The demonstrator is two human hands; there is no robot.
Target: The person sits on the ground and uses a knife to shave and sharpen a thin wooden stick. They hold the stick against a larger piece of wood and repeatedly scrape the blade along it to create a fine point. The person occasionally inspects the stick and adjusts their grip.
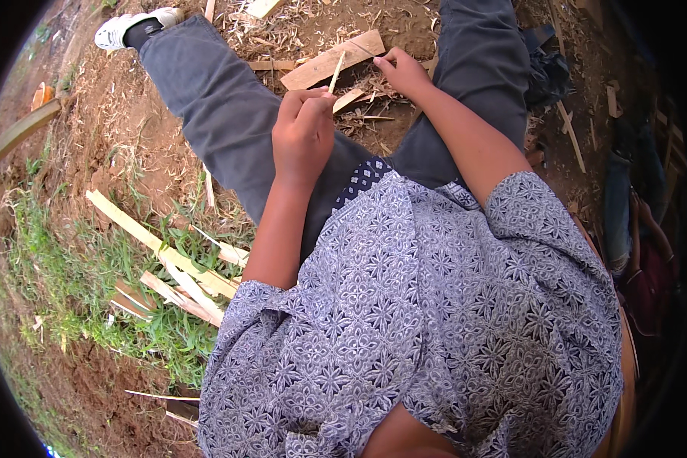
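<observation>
My left hand (304, 130) is closed around a thin, pale wood stick (337, 70), which points up and slightly right from the fist. A flat wooden board (333, 61) lies on the ground between my legs, just beyond that hand. At the board's right end, my right hand (401, 73) has its fingers pinched together on a thin dark tool (365, 50). The tool's tip reaches over the board; whether it is a blade I cannot tell. A short wood offcut (348, 100) rests just below the board.
Wood shavings and brown soil surround my spread legs. Long split wood strips (164, 248) lie on grass at the left. A curved wooden pole (19, 139) stands at the far left edge. Dark plastic (548, 75) sits beside my right leg, and another person (643, 252) is at the right.
</observation>
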